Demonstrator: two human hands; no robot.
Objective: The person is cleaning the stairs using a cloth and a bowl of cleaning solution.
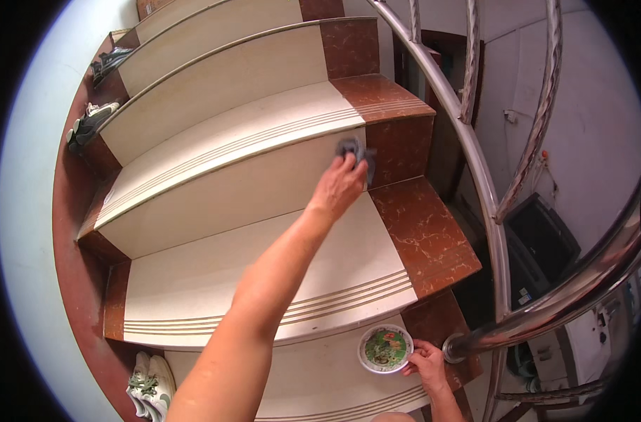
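My left hand (pixel 339 185) reaches far forward, fingers pressing a crumpled grey cloth (pixel 351 149) against a stair riser (pixel 236 184). The cloth sits at the right end of the cream part, beside the red-brown marbled tile (pixel 399 150), and is slightly blurred. Lower down, my right hand (pixel 427 364) grips the right rim of a round white-rimmed dish (pixel 386 345) with a green printed pattern inside. That dish is above a lower cream stair tread (pixel 320 380); whether it rests there I cannot tell.
A metal railing (pixel 473 142) with twisted bars curves along the right side, joined by a thick handrail tube (pixel 552 311). White shoes (pixel 150 382) stand at lower left; dark shoes (pixel 91 126) sit farther up. A black screen device (pixel 545 235) lies beyond the railing.
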